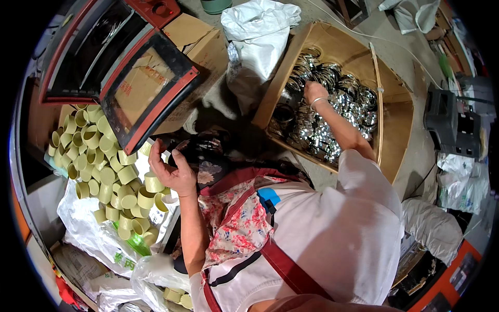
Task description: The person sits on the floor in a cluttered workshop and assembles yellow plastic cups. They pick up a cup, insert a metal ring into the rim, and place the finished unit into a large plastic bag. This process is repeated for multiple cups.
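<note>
1. Left hand is up near the bottom edge of the open red-framed oven door, fingers loosely curled and half open. One yellowish ring sits right under the palm, touching or nearly so. Can't tell if it's actually gripped or just resting against the hand.

2. Right hand is stretched way out into the wooden crate, down among the shiny metal rings. Fingers point into the pile and look curled, but whether they've closed on a ring I can't tell, they're buried in the glare.

3. The pile of yellowish rings is spread over white plastic bags just left of the person, right below the oven door, so I'd guess it's kept there for easy reach from the oven.

4. The crate is tipped toward the person with a divider down it, and the metal rings are heaped on the near side.

5. Hard to make out: the dark thing just behind the left hand, what's inside the oven (door glass only reflects a cardboard box), and the clutter at the right rim. The white sack above is cut off by the frame.
</note>
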{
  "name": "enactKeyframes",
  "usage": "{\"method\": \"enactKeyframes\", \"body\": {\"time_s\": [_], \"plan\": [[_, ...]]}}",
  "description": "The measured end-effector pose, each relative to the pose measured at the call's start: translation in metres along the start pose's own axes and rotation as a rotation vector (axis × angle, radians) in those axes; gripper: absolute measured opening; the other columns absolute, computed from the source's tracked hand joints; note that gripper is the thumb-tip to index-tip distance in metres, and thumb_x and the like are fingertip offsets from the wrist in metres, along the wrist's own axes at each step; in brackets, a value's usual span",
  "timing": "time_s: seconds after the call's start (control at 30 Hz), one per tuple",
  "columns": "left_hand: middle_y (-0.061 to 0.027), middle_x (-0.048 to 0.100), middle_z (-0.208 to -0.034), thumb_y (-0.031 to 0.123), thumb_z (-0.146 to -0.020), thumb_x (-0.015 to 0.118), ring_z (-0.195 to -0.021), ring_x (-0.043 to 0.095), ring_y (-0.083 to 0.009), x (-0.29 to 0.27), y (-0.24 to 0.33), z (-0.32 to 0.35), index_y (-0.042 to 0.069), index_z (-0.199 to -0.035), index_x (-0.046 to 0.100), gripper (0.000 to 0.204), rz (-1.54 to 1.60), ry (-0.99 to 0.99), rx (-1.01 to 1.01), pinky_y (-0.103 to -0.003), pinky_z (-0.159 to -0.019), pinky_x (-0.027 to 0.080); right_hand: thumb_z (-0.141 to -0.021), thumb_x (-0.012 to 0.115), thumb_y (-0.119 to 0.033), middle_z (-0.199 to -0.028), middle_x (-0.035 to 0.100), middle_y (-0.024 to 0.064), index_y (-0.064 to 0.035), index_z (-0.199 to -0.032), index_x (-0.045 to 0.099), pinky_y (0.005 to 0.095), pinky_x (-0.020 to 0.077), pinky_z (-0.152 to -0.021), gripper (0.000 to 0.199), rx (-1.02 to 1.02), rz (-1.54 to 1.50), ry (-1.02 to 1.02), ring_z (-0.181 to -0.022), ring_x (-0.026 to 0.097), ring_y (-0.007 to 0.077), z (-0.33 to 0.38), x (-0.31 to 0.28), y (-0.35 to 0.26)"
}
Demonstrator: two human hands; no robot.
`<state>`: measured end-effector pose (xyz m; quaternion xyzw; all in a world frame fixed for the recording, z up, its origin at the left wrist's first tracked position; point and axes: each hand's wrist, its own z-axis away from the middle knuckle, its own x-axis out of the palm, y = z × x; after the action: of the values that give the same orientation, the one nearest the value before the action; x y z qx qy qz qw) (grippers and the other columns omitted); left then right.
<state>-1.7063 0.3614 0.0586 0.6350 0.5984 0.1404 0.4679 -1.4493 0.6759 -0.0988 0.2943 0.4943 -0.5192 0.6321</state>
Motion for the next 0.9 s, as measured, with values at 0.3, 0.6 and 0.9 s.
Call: {"method": "enactKeyframes", "body": {"time_s": [0.3,0.6,0.9], "plan": [[-0.0154,0.053,-0.104,0.008,-0.079,0.055,-0.086,0.051,-0.0248,-0.005,0.003,-0.006,-0.004,-0.111,0.051,0.033,-0.196,-0.031,0.022,-0.032,-0.079,0.041,-0.087,0.043,-0.023,-0.109,0.054,0.0231,-0.0007,-0.115,0.037,0.0393,0.0517,-0.073,0.036,0.087,0.302,-0.182,-0.097,0.059,0.033,-0.099,0.12,-0.013],[-0.0145,0.052,-0.105,0.014,-0.082,0.055,-0.091,0.05,-0.0235,-0.008,0.003,-0.009,-0.005,-0.11,0.051,0.033,-0.219,-0.091,-0.013,-0.033,-0.085,0.039,-0.088,0.04,-0.028,-0.105,0.063,0.0053,-0.0116,-0.115,0.051,0.0331,0.0503,-0.071,0.033,-0.098,0.452,-0.202,-0.092,0.062,0.0183,-0.111,0.104,-0.012],[-0.0153,0.055,-0.102,0.013,-0.082,0.055,-0.093,0.052,-0.0245,0.002,0.007,-0.017,-0.004,-0.106,0.054,0.029,-0.194,-0.122,0.018,-0.032,-0.084,0.04,-0.09,0.035,-0.018,-0.114,0.059,0.0034,-0.0168,-0.125,0.047,0.0334,0.0508,-0.076,0.037,-0.199,0.59,-0.23,-0.1,0.06,0.019,-0.13,0.093,0.01]]}}
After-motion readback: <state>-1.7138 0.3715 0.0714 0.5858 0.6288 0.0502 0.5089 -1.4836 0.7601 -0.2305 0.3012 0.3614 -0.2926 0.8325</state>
